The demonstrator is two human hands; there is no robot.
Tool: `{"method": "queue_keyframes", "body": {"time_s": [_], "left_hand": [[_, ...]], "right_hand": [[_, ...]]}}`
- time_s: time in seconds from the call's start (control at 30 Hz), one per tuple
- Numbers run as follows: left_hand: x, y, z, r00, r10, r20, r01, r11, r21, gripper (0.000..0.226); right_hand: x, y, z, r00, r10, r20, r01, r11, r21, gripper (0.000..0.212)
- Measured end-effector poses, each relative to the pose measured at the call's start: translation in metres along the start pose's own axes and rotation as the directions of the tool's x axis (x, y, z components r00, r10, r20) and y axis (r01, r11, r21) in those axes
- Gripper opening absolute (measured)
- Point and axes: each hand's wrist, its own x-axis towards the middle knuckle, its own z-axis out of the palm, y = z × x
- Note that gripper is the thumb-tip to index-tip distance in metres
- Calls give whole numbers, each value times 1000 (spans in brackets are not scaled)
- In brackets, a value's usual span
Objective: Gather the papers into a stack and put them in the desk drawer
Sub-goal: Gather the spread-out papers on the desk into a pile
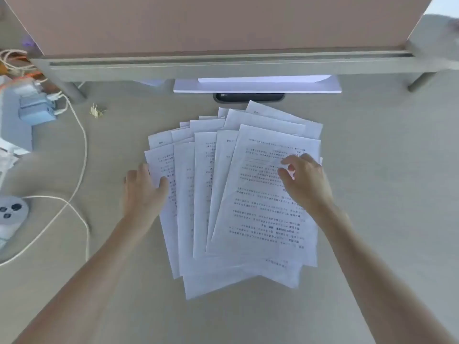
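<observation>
At the far left edge of the pale grey desk top lie a tangle of white cable, a light blue plastic plug block and a round white puck with dark dots; a small brass-coloured binder clip sits alone a little further right. None of these touch the task's things.

The left hand lies flat on the desk, fingers loose and spread, gripping nothing; its thumb rests on the left margin of the fan of white printed paper sheets. The sheets overlap like a hand of cards, their long axes running roughly away from the person and tilting a little rightward towards the top. The whole fan lies between the two hands, so a squeeze inward from both sides looks like the sensible gathering move.

The right hand rests on the topmost sheet near its right edge, fingers curled with thumb and forefinger close together. They may be pinching the paper, but I cannot tell.

Beyond the fan, under a grey raised shelf, sits a separate neat white paper pile. No drawer is in view.
</observation>
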Motion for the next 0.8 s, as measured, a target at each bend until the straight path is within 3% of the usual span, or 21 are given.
{"method": "queue_keyframes", "body": {"time_s": [0.13,0.23,0.43,0.6,0.8], "left_hand": [[3,-9,13,991,75,-112,-77,997,-13,50],[-2,-16,22,975,116,-191,-130,990,-61,49],[-13,-24,24,963,143,-227,-188,964,-189,42],[-25,-27,19,972,153,-180,-197,946,-256,27],[-13,-28,20,978,131,-164,-178,934,-310,37]], "right_hand": [[-3,15,8,967,11,-255,-10,1000,5,26],[-7,23,8,945,47,-323,-54,998,-11,32],[-37,27,7,964,223,-144,-245,955,-168,56],[-56,23,15,970,204,-129,-224,961,-162,54],[-48,21,26,972,156,-175,-181,973,-140,48]]}}
